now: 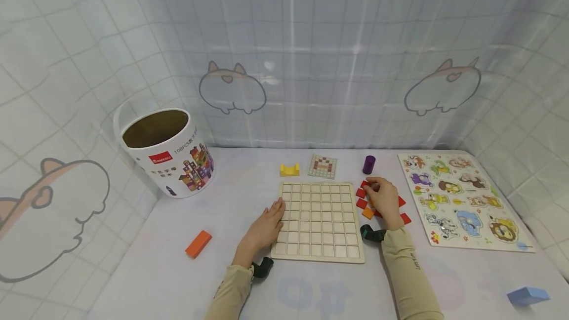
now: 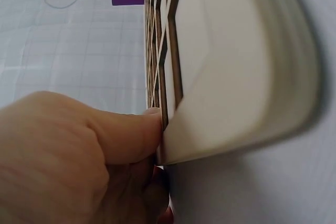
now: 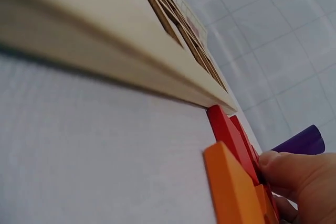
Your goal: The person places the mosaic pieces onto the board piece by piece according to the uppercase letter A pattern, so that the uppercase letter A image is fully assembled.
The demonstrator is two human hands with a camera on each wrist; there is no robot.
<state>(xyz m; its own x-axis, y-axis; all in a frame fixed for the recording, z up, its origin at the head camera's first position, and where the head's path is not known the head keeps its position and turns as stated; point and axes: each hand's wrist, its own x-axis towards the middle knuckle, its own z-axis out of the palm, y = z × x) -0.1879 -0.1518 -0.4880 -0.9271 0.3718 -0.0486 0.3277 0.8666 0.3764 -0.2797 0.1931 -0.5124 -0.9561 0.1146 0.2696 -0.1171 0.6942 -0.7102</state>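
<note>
On the white bucket (image 1: 169, 166), I read a red label (image 1: 160, 157) with brand lettering ending in "MEDU"; its first characters are indistinct. Beside it I read "108PCS", followed by Chinese characters. The Chinese characters below are too small for me to confirm. Lettering on the right sleeve (image 1: 410, 273) appears to begin "Let's".

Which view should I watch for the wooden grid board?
The head view: it shows the wooden grid board from above, nearly whole, the left hand covering part of one edge. The left wrist view shows one corner and some cells close up; the right wrist view, a side edge and foreshortened cells.
</note>
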